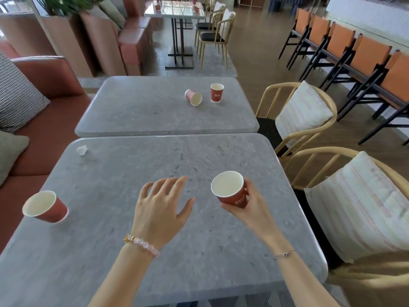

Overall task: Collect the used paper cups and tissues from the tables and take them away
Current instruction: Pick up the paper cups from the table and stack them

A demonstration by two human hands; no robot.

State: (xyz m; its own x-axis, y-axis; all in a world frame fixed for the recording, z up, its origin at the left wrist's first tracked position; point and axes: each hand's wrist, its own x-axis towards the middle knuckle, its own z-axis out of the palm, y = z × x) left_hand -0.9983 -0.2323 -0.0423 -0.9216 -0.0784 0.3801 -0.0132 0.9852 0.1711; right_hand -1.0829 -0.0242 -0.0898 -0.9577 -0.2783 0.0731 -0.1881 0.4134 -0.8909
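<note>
Paper cups, red outside and white inside, are mostly uncollected in the head view. One cup (pixel 230 191) is held over the near desk (pixel 199 251) by the right hand (pixel 250 202), whose fingers curl round its side. The left hand (pixel 159 207) hovers beside it, spread wide and empty. Another cup (pixel 45 207) sits near that desk's left edge, and a crumpled tissue (pixel 82 150) lies at its far left corner. On the far desk (pixel 143 111), a tipped cup (pixel 193 97) lies just beside an upright cup (pixel 217 93). The job looks barely begun, with one item taken and four left.
</note>
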